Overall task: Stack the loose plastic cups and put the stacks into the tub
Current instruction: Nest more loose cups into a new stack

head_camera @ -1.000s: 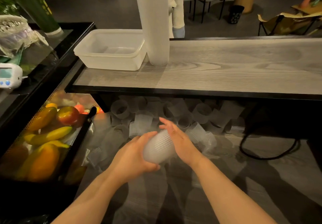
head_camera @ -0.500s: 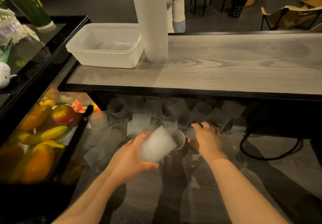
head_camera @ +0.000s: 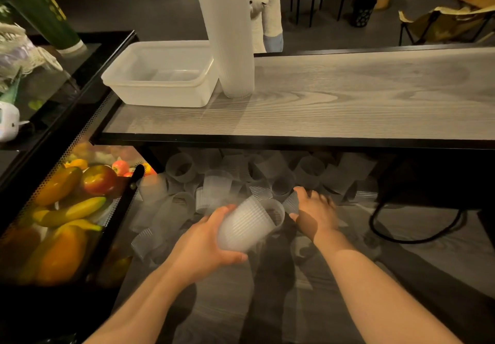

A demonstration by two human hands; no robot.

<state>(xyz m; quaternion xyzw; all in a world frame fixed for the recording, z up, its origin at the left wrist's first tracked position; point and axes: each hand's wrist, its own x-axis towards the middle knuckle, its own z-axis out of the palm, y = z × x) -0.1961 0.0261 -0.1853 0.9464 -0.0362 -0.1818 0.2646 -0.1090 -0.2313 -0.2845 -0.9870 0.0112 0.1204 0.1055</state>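
Observation:
My left hand (head_camera: 203, 244) grips a short stack of ribbed translucent cups (head_camera: 247, 225), lying on its side with the mouth to the right. My right hand (head_camera: 316, 211) is down at the pile of loose cups (head_camera: 257, 175) on the floor under the wooden shelf, its fingers closed on a loose cup (head_camera: 291, 202) at the pile's front edge. A white plastic tub (head_camera: 163, 75) stands on the shelf at the left, with nothing in it. A tall stack of cups (head_camera: 227, 30) stands upright just right of the tub.
The grey wooden shelf (head_camera: 348, 102) runs across the view above the cups. A black mesh basket of fruit (head_camera: 67, 209) is at the left. A black cable (head_camera: 417, 231) loops on the floor at the right. Chairs and a bin stand far behind.
My right hand left the stack in my left hand and went forward and right to the pile, where it closed on a loose cup. The stack's mouth turned toward the right.

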